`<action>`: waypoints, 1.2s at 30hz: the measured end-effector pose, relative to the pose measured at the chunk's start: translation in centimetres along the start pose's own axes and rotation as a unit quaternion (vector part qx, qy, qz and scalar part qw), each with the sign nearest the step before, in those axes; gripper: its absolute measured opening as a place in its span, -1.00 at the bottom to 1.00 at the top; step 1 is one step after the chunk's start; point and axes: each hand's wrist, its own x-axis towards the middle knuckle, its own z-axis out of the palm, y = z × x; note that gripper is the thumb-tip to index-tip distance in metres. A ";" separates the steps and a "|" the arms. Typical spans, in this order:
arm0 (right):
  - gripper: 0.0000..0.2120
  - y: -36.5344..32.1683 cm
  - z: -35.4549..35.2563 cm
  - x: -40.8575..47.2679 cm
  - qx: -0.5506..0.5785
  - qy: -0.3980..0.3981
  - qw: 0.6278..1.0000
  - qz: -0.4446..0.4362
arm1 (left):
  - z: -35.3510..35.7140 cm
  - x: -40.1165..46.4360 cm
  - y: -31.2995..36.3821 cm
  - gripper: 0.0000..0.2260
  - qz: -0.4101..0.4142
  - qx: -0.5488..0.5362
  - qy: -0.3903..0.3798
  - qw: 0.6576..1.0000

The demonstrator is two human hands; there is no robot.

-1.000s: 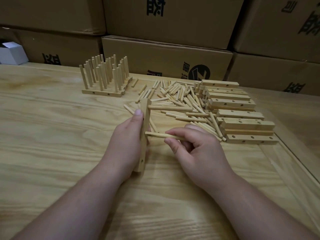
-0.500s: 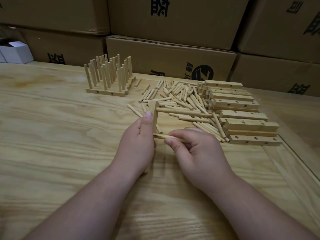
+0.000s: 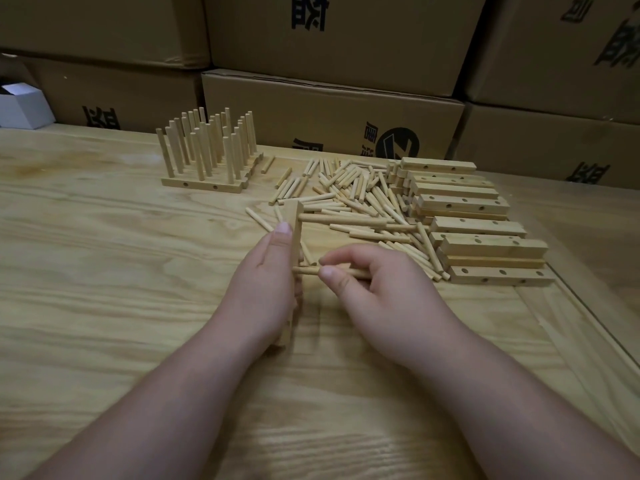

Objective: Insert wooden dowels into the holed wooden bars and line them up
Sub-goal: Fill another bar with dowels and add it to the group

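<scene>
My left hand (image 3: 265,282) grips a holed wooden bar (image 3: 295,230) turned on its side, pointing away from me. One dowel (image 3: 343,220) sticks out of the bar's far end toward the right. My right hand (image 3: 377,289) pinches a second dowel (image 3: 306,270) whose tip is at the middle of the bar. A heap of loose dowels (image 3: 360,195) lies just beyond the hands. A stack of bare holed bars (image 3: 478,233) sits to the right. Finished bars with upright dowels (image 3: 207,154) stand in rows at the back left.
Everything lies on a pale wooden table (image 3: 104,271) with a recessed seam (image 3: 588,317) at the right. Stacked cardboard boxes (image 3: 329,112) wall off the far edge. A small white box (image 3: 20,105) sits at the far left.
My right hand has pushed the pinched dowel leftward so that its tip meets the bar. My left hand kept its hold on the bar. The view shifted slightly.
</scene>
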 end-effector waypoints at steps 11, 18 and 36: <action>-0.75 -1.6 -2.3 -0.4 -0.184 -0.035 0.971 -0.145 | -0.5 0.1 -0.1 -0.55 -0.013 -0.024 -0.065 0.998; -0.75 -1.7 -1.8 -0.3 -0.182 -0.044 0.971 -0.151 | -0.4 -0.2 0.0 -0.56 -0.024 -0.064 -0.079 0.995; -0.77 -2.5 -1.5 0.0 0.082 -0.094 0.982 0.143 | -0.2 -0.3 -0.1 -0.52 -0.003 -0.024 -0.070 0.997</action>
